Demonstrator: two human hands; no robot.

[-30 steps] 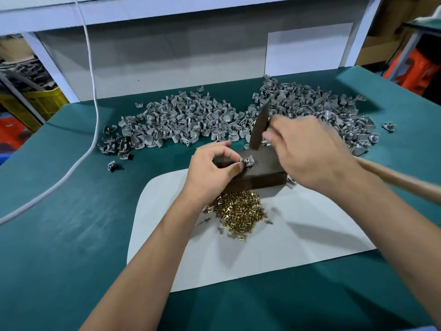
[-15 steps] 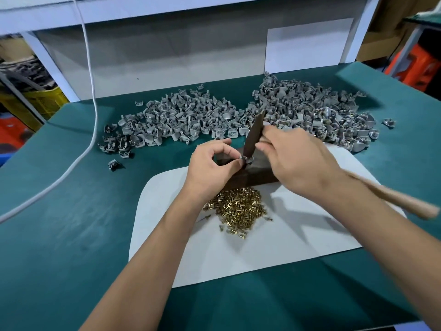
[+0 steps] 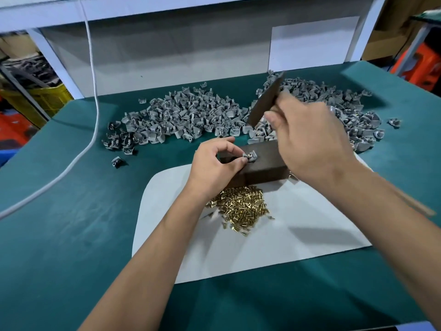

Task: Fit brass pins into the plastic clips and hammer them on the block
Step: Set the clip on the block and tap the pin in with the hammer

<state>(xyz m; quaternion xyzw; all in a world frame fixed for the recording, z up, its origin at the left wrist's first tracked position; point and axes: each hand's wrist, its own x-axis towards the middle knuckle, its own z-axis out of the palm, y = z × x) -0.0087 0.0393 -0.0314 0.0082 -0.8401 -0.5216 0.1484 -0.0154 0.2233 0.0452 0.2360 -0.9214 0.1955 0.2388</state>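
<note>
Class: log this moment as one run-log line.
left hand pinches clip on block | right hand holds hammer raised

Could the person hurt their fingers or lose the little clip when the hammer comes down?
Yes, maybe. The left hand pinches the clip on the block, so its fingertips sit right where the raised hammer in the right hand would likely land. A slanted hit might also flick the clip into the brass pins.
</note>
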